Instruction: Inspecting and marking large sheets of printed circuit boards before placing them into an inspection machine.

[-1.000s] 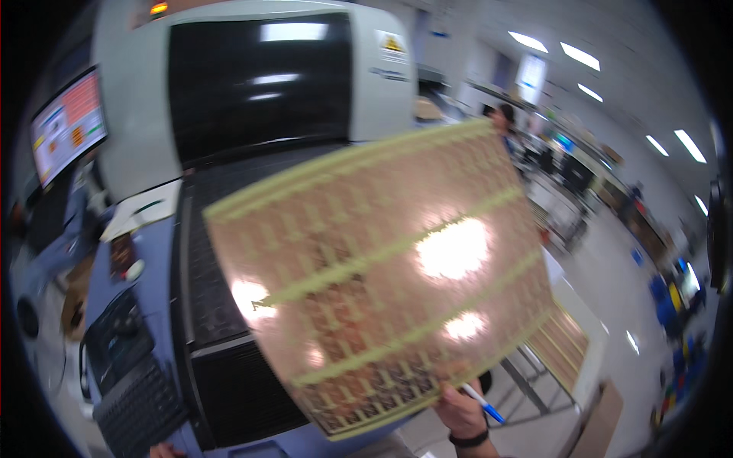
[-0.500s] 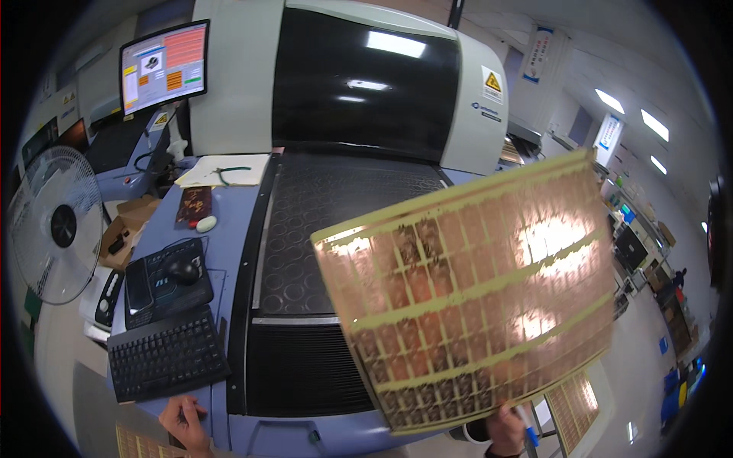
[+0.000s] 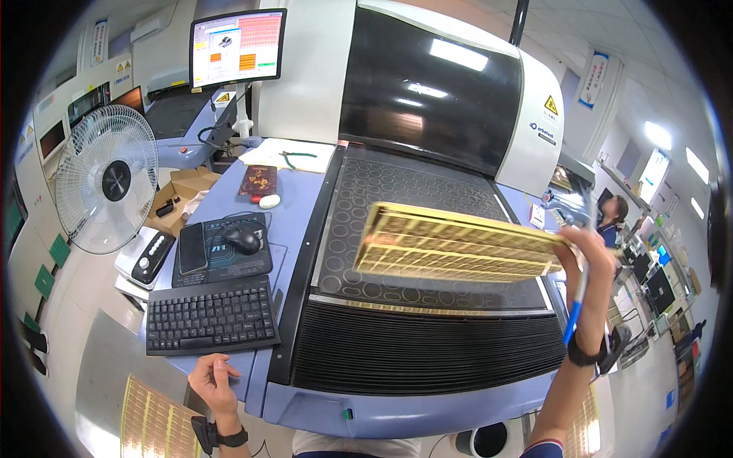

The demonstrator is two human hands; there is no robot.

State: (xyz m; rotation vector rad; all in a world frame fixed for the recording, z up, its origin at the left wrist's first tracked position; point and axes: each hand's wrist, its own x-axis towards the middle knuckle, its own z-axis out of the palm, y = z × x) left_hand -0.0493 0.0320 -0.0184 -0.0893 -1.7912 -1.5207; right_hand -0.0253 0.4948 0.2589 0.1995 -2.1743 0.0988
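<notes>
Right hand [image 3: 586, 256], gripping the panel [image 3: 458, 248], had risen, the left hand [image 3: 214, 383] curled loosely by the desk's [image 3: 299, 214] front edge, and the panel, turned nearly edge-on above the machine bed's [image 3: 416, 175] right edge, seemed best held steady.

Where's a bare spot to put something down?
The blue desk between the mouse pad and black rail. The circle-patterned bed beyond the panel in the right hand looks bare too. It's crowded around the keyboard and mouse.

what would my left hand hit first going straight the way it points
Likely the black rectangular plastic keyboard, just ahead of the bare left hand, though relative height is unclear.
</notes>
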